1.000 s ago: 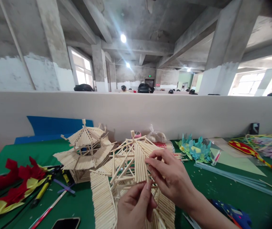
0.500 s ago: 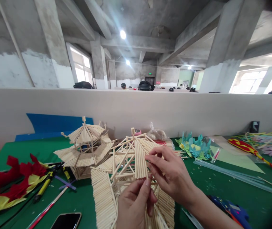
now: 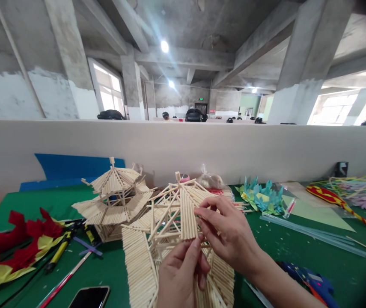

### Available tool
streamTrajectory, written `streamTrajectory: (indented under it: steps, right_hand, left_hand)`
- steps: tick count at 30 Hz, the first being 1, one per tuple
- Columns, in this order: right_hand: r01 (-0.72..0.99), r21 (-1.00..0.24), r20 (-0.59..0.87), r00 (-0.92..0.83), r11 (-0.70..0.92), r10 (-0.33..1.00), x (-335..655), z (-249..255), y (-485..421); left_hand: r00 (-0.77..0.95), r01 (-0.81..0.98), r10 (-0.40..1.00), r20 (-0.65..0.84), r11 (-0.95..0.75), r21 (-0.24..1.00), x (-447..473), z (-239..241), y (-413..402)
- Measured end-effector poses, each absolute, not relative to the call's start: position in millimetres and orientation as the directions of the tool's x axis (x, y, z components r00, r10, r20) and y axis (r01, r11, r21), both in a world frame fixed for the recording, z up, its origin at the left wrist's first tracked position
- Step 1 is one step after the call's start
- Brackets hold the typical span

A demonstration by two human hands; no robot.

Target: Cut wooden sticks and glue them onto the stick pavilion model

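Observation:
A half-built pavilion model (image 3: 166,226) of thin wooden sticks stands on the green table mat (image 3: 298,252) in front of me. My left hand (image 3: 179,276) reaches up from below, its thumb and fingers pinched on the lower edge of a roof panel of sticks. My right hand (image 3: 227,235) comes in from the right, fingers curled on the panel's right side. A finished stick pavilion (image 3: 115,196) stands just behind to the left.
Red and yellow paper flowers (image 3: 12,244) lie at left beside a yellow-handled tool (image 3: 57,254), a red pen (image 3: 63,280) and a black phone (image 3: 89,297). Teal paper flowers (image 3: 261,199), clear sticks (image 3: 314,235) and coloured strips (image 3: 352,192) lie right. A glue gun (image 3: 307,284) lies near my right arm. A grey partition (image 3: 183,145) closes the back.
The view has lifted slightly, so the table things sit lower in the picture. Both hands stay on the roof panel, fingers shifting only a little.

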State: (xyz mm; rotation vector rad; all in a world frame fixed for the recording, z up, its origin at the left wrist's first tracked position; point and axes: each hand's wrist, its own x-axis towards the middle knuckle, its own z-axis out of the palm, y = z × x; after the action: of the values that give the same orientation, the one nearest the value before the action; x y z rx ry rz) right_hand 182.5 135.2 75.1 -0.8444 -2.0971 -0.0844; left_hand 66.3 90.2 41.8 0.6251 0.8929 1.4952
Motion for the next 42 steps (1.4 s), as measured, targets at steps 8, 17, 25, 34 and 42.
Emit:
streamTrajectory:
  steps: [8,17,25,34,42]
  right_hand:
    - [0.589,-0.225,0.752,-0.401,0.776,0.523,182.5,75.7,134.5]
    - [0.590,-0.228,0.756,-0.394,0.775,0.523,181.2,76.6,135.1]
    - [0.590,-0.229,0.757,-0.392,0.774,0.523,182.2,76.1,133.6]
    - [0.612,-0.213,0.760,-0.386,0.761,0.523,180.6,77.1,132.9]
    - [0.589,-0.246,0.771,-0.362,0.770,0.524,181.5,76.4,131.3]
  left_hand:
    - [-0.158,-0.555,0.979,-0.130,0.020,0.831,68.0,42.3,92.2]
    - [-0.169,-0.571,0.976,-0.135,0.015,0.821,70.3,46.0,91.4]
    - [-0.162,-0.586,0.976,-0.146,0.024,0.810,69.9,43.8,93.1]
    - [-0.178,-0.566,0.975,-0.136,0.012,0.824,69.2,38.8,94.6]
    - [-0.159,-0.586,0.977,-0.145,0.025,0.810,67.7,39.8,91.9]
